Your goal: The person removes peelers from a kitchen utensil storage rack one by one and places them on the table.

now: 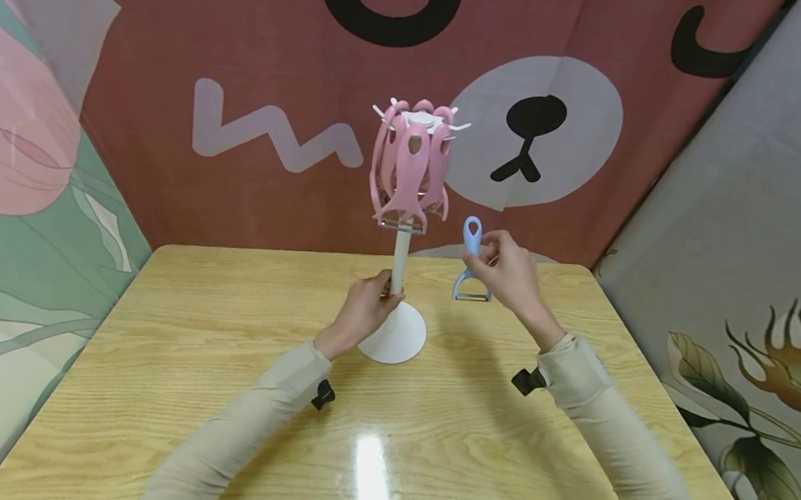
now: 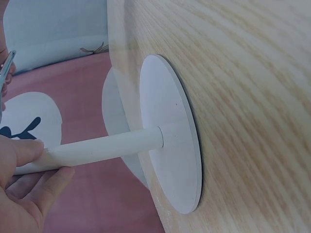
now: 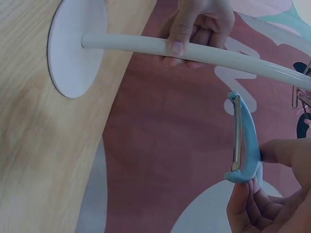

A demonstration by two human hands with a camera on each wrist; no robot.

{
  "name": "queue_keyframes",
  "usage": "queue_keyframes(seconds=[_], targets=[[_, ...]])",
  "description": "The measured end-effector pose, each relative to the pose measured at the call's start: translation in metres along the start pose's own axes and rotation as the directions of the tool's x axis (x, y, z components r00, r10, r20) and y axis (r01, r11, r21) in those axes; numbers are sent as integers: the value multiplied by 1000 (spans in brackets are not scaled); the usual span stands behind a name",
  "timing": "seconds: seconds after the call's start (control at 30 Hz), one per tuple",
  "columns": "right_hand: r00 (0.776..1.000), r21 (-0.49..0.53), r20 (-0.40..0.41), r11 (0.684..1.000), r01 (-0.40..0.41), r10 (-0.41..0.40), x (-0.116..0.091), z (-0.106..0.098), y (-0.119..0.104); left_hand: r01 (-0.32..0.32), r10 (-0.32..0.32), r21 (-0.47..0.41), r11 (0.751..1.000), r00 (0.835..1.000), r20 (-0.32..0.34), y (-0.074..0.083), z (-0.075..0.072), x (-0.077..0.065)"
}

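In the head view, the left hand point(image 1: 361, 313) grasps the white pole point(image 1: 402, 254) of a display stand, its fingers around the lower part. Below them is the stand's round base point(image 1: 394, 344), resting on the wood-grain counter point(image 1: 229, 308); above them, pink Y-peelers point(image 1: 412, 165) hang from the white hooks point(image 1: 424, 118) at the top. To the right of these fingers, the right hand point(image 1: 513, 273) pinches the handle of a blue Y-peeler point(image 1: 471, 243), held up off the counter, looped end above the fingers and blade below. A reddish-brown cloth point(image 1: 271, 202) with a printed face hangs behind both hands.

In the left wrist view, the thumb and fingers close on the pole from opposite sides, a bare length of it between them and the base. Part of the blue Y-peeler shows beyond them at the left edge.

In the right wrist view, the fingers grip the blue Y-peeler with its metal blade point(image 3: 237, 133) out past their tips, apart from the pole. The left thumb lies along the pole.
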State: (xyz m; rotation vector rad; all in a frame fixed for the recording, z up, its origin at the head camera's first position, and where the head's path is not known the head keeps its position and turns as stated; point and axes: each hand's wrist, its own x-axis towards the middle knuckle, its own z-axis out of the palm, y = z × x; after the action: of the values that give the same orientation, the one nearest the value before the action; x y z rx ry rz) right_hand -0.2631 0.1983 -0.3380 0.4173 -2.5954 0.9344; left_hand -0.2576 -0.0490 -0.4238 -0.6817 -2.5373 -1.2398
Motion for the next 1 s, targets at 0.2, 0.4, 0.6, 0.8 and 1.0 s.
queue_keyframes(seconds=[0.2,0.4,0.6,0.8,1.0], targets=[[1000,-8,10,1000,12,-12,-1,5,7,-1,1,-2,1000,1000,5,-1,1,0],[999,-20,49,1000,-20,21,-3,9,9,-12,12,-5,1000,1000,-3,1,1,0],[995,-8,91,999,-47,48,-6,12,10,-2,2,-6,1000,1000,-4,1,-1,0],[994,-19,98,998,-53,55,-7,15,13,-1,1,-15,1000,1000,1,2,-1,-1],[991,-19,117,997,-70,72,-8,18,15,-4,4,-22,1000,1000,-3,1,0,-1]])
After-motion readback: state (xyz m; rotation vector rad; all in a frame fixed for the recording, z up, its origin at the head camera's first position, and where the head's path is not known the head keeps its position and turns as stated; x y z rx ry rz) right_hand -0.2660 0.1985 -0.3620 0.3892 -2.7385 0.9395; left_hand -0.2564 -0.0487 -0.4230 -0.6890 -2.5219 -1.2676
